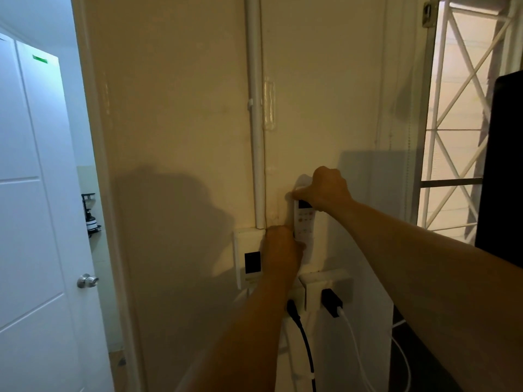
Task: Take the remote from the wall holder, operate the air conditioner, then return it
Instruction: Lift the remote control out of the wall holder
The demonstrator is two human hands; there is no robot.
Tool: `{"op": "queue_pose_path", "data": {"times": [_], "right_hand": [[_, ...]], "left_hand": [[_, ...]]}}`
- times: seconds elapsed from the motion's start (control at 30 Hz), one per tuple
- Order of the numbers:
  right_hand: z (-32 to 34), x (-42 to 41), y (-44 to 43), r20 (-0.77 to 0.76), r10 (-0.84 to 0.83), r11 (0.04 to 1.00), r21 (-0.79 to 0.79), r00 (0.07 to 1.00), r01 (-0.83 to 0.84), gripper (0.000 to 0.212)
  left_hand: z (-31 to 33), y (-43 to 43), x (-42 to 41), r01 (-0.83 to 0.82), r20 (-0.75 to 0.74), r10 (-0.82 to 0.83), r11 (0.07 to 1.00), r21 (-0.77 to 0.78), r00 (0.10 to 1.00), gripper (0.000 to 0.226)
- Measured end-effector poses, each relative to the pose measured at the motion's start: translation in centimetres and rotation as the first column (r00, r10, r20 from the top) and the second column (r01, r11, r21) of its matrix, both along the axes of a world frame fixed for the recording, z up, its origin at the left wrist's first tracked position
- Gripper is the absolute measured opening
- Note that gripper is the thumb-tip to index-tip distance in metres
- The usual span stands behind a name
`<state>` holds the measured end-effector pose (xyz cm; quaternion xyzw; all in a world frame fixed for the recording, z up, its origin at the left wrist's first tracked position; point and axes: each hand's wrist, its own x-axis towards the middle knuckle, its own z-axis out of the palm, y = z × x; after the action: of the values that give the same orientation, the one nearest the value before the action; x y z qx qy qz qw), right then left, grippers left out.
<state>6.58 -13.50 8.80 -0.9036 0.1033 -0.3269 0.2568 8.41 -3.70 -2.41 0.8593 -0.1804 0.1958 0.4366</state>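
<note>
1. A cream wall fills the view, and a white air-conditioner remote (304, 220) stands upright against it, its long axis vertical, display end up and buttons facing the viewer
2. The right hand (329, 190) reaches in from the right and is clamped on the top end of the remote, thumb across its front above the small dark display
3. The left hand (281, 250) reaches up from below and is curled closed at the remote's lower end, where the wall holder would be; the holder itself is hidden behind this hand, so I cannot tell whether the remote sits in it or is just clear of it
4. Both hands touch the remote, one at each end, with the right hand above and the left hand below along the same vertical line
5. Judging from this, any move in or out of the holder runs straight up or down that vertical axis
6. Just left of the left hand is a white wall switch box (249, 258); below are power sockets with a black plug (293, 311) and a charger (332, 302)
</note>
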Motion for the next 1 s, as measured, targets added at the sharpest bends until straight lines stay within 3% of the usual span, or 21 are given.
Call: {"op": "queue_pose_path", "data": {"times": [0.53, 0.7, 0.8, 0.9, 1.0], "right_hand": [[-0.1, 0.0, 0.4, 0.038, -0.039, 0.999, -0.023, 0.999, 0.040, 0.054], [5.8, -1.9, 0.4, 0.167, -0.068, 0.995, -0.061, 0.984, 0.079, 0.047], [8.4, -3.1, -0.1, 0.166, -0.078, 0.992, -0.085, 0.983, 0.093, 0.047], [8.9, -4.0, -0.6, 0.127, -0.088, 0.990, -0.097, 0.988, 0.101, 0.047], [9.2, -5.1, -0.9, 0.100, -0.091, 0.990, -0.096, 0.991, 0.101, 0.047]], "left_hand": [[0.1, -0.1, 0.0, 0.001, -0.008, -0.001, 1.000, 0.017, 1.000, 0.027], [0.3, 0.2, 0.0, -0.001, 0.006, 0.000, 0.998, 0.062, 1.000, 0.023], [1.4, 0.5, -0.5, 0.015, 0.024, -0.018, 0.994, 0.108, 1.000, 0.021], [3.7, 1.0, -1.5, 0.038, 0.129, -0.033, 0.999, -0.036, 0.991, 0.034], [6.5, 1.2, -2.2, 0.098, 0.195, -0.054, 0.971, -0.219, 0.979, 0.030]]}}
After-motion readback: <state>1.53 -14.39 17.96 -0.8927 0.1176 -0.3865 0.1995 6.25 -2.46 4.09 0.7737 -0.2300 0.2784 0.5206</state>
